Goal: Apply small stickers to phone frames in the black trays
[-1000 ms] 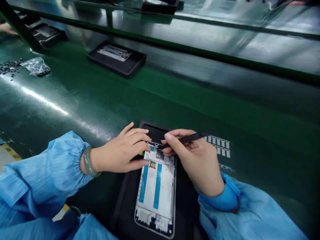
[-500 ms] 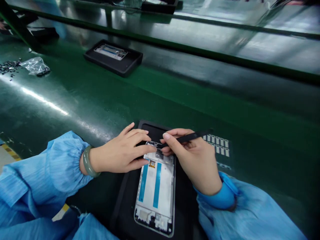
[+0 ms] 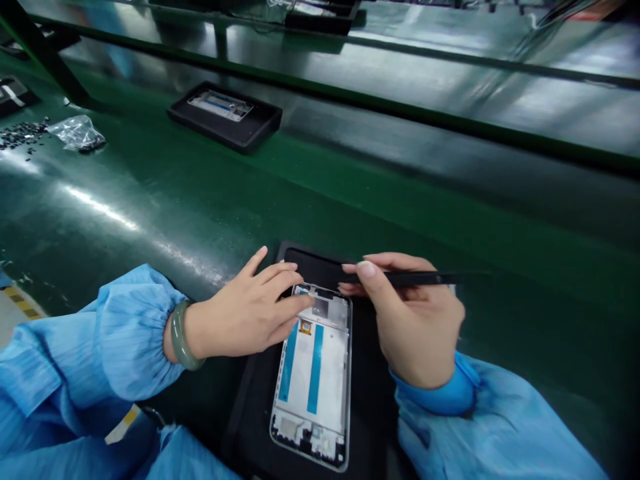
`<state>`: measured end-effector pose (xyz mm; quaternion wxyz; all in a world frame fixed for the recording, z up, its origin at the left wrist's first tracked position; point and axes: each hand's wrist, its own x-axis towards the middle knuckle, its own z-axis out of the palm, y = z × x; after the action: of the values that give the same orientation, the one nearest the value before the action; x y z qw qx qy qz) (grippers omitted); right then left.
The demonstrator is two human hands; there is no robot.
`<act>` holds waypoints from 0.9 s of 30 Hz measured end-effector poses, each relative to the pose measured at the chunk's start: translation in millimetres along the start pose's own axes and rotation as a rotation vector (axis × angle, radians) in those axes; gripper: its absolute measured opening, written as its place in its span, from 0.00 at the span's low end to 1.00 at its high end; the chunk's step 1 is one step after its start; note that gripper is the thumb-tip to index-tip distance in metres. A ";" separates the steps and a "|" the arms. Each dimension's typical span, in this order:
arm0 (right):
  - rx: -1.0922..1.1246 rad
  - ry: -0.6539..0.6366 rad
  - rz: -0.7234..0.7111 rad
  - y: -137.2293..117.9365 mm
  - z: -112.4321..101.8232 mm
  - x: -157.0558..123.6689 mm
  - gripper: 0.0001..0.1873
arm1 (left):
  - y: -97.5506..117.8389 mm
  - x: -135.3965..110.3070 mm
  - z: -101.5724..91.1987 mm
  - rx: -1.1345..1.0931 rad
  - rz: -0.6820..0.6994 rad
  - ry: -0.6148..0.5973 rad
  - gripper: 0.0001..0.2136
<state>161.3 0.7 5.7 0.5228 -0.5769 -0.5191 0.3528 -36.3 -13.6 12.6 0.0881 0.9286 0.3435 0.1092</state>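
From where I'm standing, the left hand (image 3: 245,317) reaches in palm down, its fingers stretched and fanned apart, gripping nothing; the index fingertip rests over the upper left part of the phone frame (image 3: 327,373), the thumb is down by its left edge, and the little finger sticks up clear. The right hand (image 3: 417,327) is bent at the wrist, with a slim black tool (image 3: 425,278) pinched between thumb and fingers, lying almost level above the tray's right side, near the frame's top right corner; its front end is hidden by the fingers, its back end blurred. The frame lies face up on a black tray (image 3: 313,262), blue strips (image 3: 314,370) running along its pale metal, and the left fingers cover its upper left corner. Farther off on the green bench (image 3: 200,193), a second black tray (image 3: 250,137) carries another phone frame (image 3: 221,105). Over to the left lie a crumpled clear plastic bag (image 3: 77,130) and a scatter of small black parts (image 3: 20,135). Behind them a slanting green post (image 3: 47,60) blocks some of the view.
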 end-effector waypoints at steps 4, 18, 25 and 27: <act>0.060 -0.121 0.027 1.6 -0.4 1.1 0.12 | -0.6 -1.1 1.6 -0.048 -0.028 0.006 0.14; -0.095 -0.252 0.024 -2.6 -0.2 1.1 0.10 | 0.0 -2.9 2.4 -0.087 -0.039 -0.008 0.16; -0.133 -0.242 -0.007 0.4 0.0 0.5 0.11 | 0.2 -2.5 2.3 -0.091 -0.038 -0.003 0.15; -0.143 -0.238 -0.016 0.8 -0.1 0.4 0.10 | 0.1 -2.4 2.1 -0.090 -0.034 -0.001 0.15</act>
<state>161.7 1.1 5.0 0.4180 -0.5627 -0.6057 0.3766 -37.5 -15.5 10.2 0.1317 0.9177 0.3541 0.1227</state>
